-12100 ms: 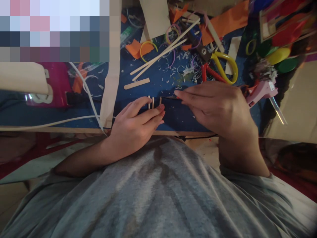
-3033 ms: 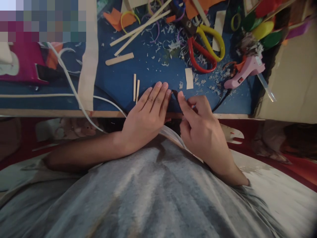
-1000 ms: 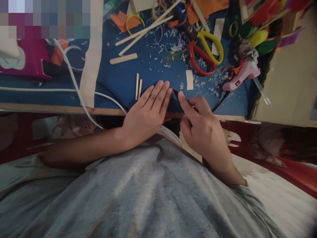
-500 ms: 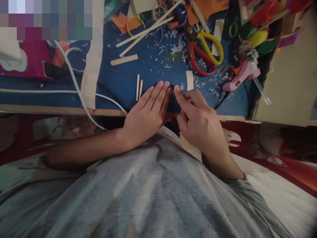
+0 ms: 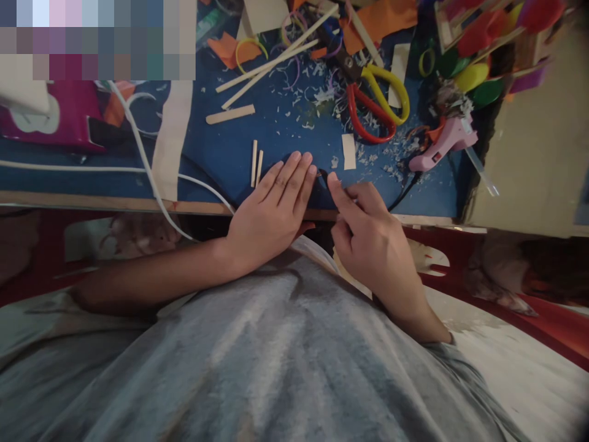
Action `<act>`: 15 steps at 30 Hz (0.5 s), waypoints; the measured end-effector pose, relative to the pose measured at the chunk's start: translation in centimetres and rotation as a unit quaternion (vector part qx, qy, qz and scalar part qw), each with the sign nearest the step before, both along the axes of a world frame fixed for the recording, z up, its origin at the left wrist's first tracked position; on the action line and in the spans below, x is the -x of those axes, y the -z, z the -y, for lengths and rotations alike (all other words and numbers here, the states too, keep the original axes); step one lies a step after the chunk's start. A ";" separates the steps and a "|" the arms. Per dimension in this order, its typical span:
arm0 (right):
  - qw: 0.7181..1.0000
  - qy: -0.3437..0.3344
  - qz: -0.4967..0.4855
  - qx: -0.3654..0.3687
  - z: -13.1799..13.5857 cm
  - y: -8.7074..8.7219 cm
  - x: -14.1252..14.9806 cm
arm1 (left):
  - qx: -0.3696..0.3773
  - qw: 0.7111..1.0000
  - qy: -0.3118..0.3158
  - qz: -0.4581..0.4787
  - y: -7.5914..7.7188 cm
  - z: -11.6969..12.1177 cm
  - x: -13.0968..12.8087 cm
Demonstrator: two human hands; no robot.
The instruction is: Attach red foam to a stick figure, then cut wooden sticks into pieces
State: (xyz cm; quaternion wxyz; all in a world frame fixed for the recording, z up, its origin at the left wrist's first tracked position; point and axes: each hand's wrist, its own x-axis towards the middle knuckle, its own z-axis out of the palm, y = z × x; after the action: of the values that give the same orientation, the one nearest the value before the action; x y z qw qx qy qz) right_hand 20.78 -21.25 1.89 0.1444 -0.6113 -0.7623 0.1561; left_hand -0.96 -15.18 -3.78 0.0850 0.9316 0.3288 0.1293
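My left hand [image 5: 271, 212] lies flat at the front edge of the blue tabletop [image 5: 276, 138], its fingers stretched out together. Two short wooden sticks [image 5: 256, 164] stand out just left of its fingers. My right hand [image 5: 372, 230] is beside it, with the index finger reaching forward and the other fingers curled in. Between the fingertips of both hands shows a small dark, curved thing [image 5: 324, 177]; its kind is unclear. What the curled right fingers hold, if anything, is hidden. A small pale paper strip [image 5: 349, 151] lies ahead of the right hand.
Scissors [image 5: 372, 101] with red and yellow handles lie among paper shreds. A pink glue gun [image 5: 444, 144] is to the right, by a cardboard piece [image 5: 529, 166]. Long sticks [image 5: 276, 52] and a flat craft stick [image 5: 230, 114] lie ahead. A white cable [image 5: 142, 147] crosses at left.
My right hand has shifted slightly back toward me and away from the left fingertips, so more of the dark thing shows. The left hand stays almost where it was.
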 end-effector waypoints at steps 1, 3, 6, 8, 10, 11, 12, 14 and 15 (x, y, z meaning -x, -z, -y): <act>1.000 0.002 0.000 -0.001 0.1 0.0 0.1 | 0.000 1.000 -0.001 0.001 0.0 0.0 -0.1; 1.000 0.002 -0.003 -0.004 0.1 0.2 0.3 | -0.002 1.000 -0.003 -0.001 0.0 -0.1 -0.3; 1.000 0.001 -0.007 -0.010 0.1 0.3 0.7 | -0.002 1.000 -0.011 -0.015 -0.2 -0.4 -0.7; 1.000 0.009 0.002 -0.008 0.0 0.4 1.0 | -0.001 1.000 -0.013 -0.027 -0.4 -0.5 -0.9; 1.000 0.017 0.012 -0.004 -0.3 0.3 1.3 | 0.001 0.999 -0.012 -0.037 -0.5 -0.7 -0.9; 1.000 0.017 0.016 -0.003 -0.5 0.3 1.4 | 0.007 0.999 -0.013 -0.037 -0.5 -0.8 -0.9; 1.000 0.016 0.019 -0.003 -0.7 0.2 1.5 | 0.019 0.999 -0.016 -0.033 -0.5 -0.9 -0.9; 1.000 0.012 0.022 -0.003 -1.3 0.1 1.6 | 0.050 0.998 -0.027 -0.014 -0.5 -1.0 -0.8; 1.000 0.011 0.023 -0.002 -1.6 0.0 1.6 | 0.063 0.997 -0.032 -0.003 -0.4 -1.1 -0.8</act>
State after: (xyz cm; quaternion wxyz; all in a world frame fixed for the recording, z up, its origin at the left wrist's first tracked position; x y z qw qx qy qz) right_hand 19.18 -19.62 1.85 0.1299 -0.6226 -0.7591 0.1388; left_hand -0.13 -14.07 -3.36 0.1388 0.9138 0.3661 0.1082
